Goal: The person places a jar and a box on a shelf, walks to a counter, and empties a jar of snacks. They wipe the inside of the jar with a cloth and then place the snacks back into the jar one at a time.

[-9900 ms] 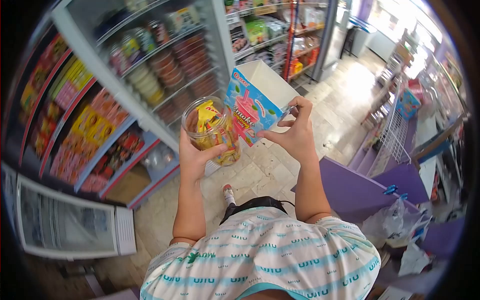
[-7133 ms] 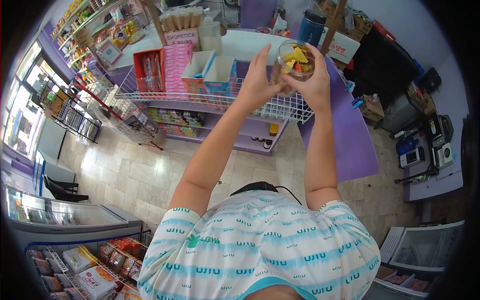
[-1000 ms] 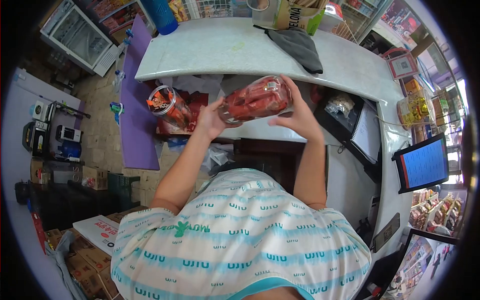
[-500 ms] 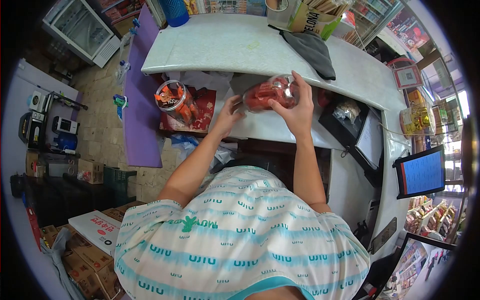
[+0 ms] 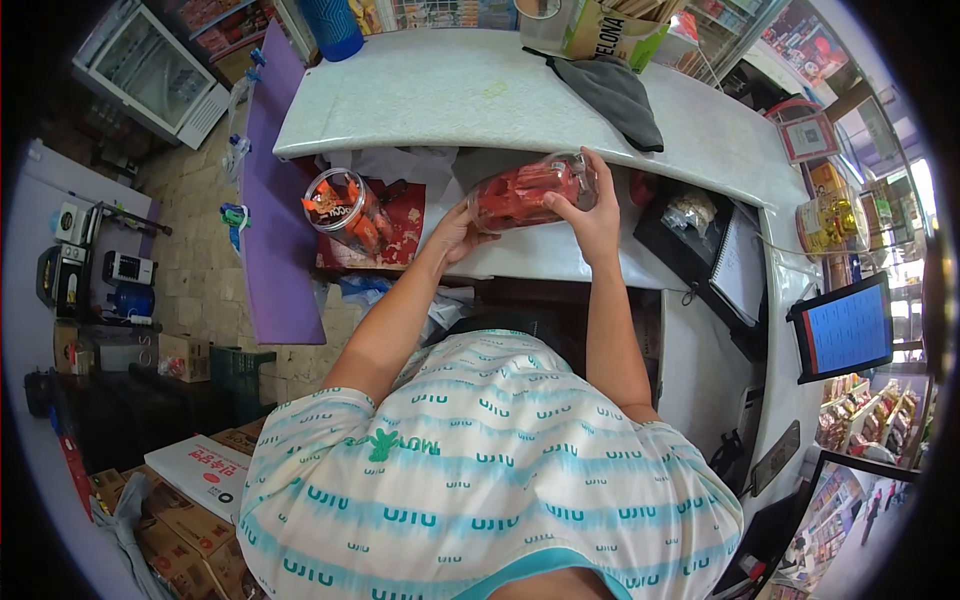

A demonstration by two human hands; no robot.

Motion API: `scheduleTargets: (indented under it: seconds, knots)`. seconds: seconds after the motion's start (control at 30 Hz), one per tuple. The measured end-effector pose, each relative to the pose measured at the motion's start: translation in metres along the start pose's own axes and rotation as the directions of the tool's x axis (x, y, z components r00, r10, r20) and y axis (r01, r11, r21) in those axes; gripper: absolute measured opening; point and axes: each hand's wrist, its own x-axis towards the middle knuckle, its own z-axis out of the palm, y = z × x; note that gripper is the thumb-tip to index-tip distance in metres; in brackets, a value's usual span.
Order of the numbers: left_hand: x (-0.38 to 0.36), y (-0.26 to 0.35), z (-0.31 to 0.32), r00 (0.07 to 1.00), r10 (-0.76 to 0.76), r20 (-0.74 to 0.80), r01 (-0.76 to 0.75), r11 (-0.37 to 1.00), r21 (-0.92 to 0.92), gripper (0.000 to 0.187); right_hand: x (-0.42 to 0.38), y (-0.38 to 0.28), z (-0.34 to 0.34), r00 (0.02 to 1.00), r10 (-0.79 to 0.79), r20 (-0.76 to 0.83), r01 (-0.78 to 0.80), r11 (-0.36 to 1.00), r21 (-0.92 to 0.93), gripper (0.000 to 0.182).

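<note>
A clear plastic jar (image 5: 520,195) full of red packets lies tilted on its side between my hands, above the shelf under the counter. My right hand (image 5: 594,215) grips its right end, thumb across the front. Around its left end my left hand (image 5: 462,236) is cupped, with the fingers partly hidden beneath. To the left stands a second clear jar (image 5: 345,212) with orange packets, its top uncovered, on a worn red sheet (image 5: 403,215).
Above the shelf runs a white countertop (image 5: 420,90) with a dark cloth (image 5: 608,98) and a blue tumbler (image 5: 332,28). A purple panel (image 5: 275,210) bounds the left. On the right sit a spiral notebook (image 5: 737,268) and a tablet screen (image 5: 845,328). Cardboard boxes (image 5: 185,520) are stacked behind left.
My left hand has closed in on the jar's left end, where before it was apart from it. The jar has shifted slightly left. The view has moved a little.
</note>
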Motion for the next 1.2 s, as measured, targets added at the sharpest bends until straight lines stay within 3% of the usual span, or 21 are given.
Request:
scheduleTargets:
  seconds: [0.13, 0.2, 0.3, 0.53, 0.63, 0.7, 0.8, 0.93, 0.97, 1.0, 1.03, 1.1, 1.13, 1.2]
  knots:
    - [0.002, 0.009, 0.0, 0.992, -0.06, 0.112, 0.059, 0.998, 0.008, 0.051, 0.001, 0.008, -0.007, 0.999, 0.042, 0.008, -0.043, 0.954, 0.298, 0.077]
    - [-0.007, 0.016, 0.022, 0.994, 0.036, 0.102, -0.038, 0.999, 0.017, 0.049, 0.001, 0.003, -0.012, 0.998, 0.063, 0.03, -0.069, 0.957, 0.282, 0.074]
    - [0.005, 0.011, 0.013, 0.995, 0.053, 0.083, -0.064, 0.987, 0.145, 0.042, 0.001, 0.001, -0.013, 0.997, 0.075, 0.03, -0.08, 0.957, 0.279, 0.075]
    - [0.011, 0.004, 0.008, 0.994, 0.103, -0.024, -0.098, 0.982, 0.159, 0.021, -0.001, 0.008, -0.022, 0.994, 0.108, -0.024, -0.094, 0.938, 0.334, 0.077]
    - [0.011, 0.007, 0.006, 0.99, 0.128, -0.067, -0.109, 0.967, 0.232, 0.017, -0.001, 0.011, -0.033, 0.99, 0.123, -0.07, -0.097, 0.95, 0.298, 0.076]
    - [0.007, 0.013, 0.004, 0.963, 0.111, -0.244, -0.021, 0.94, 0.341, 0.019, 0.0, 0.012, -0.041, 0.986, 0.13, -0.107, -0.095, 0.955, 0.28, 0.075]
    - [0.011, 0.009, -0.015, 0.932, 0.219, -0.29, -0.105, 0.926, 0.362, 0.019, 0.0, 0.015, -0.049, 0.969, -0.016, -0.246, -0.001, 0.998, -0.065, 0.077]
    - [0.015, 0.003, -0.01, 0.902, 0.315, -0.297, -0.129, 0.85, 0.511, 0.026, -0.005, 0.008, -0.038, 0.969, -0.154, -0.193, 0.106, 0.965, -0.239, 0.081]
    - [0.014, 0.0, -0.006, 0.815, 0.539, -0.213, -0.176, 0.582, 0.794, 0.038, -0.007, 0.002, -0.033, 0.965, -0.189, -0.181, 0.134, 0.951, -0.279, 0.082]
    - [0.011, -0.002, 0.0, 0.71, 0.702, -0.049, -0.157, 0.226, 0.961, 0.05, -0.008, -0.003, -0.028, 0.961, -0.223, -0.166, 0.162, 0.935, -0.317, 0.082]
    - [0.009, -0.006, 0.005, 0.71, 0.703, -0.048, -0.158, 0.225, 0.961, 0.05, -0.008, -0.001, -0.026, 0.962, -0.226, -0.151, 0.178, 0.945, -0.276, 0.082]
    - [0.002, -0.018, 0.015, 0.682, 0.727, -0.084, -0.198, 0.294, 0.935, 0.082, -0.01, -0.015, -0.024, 0.961, -0.232, -0.153, 0.18, 0.938, -0.297, 0.081]
    - [-0.001, -0.024, 0.019, 0.682, 0.727, -0.082, -0.2, 0.294, 0.935, 0.082, -0.01, -0.022, -0.024, 0.958, -0.241, -0.154, 0.183, 0.93, -0.318, 0.081]
    - [-0.009, -0.033, 0.025, 0.658, 0.742, 0.127, -0.23, 0.037, 0.972, 0.103, -0.009, -0.027, -0.019, 0.967, -0.207, -0.147, 0.159, 0.945, -0.287, 0.081]
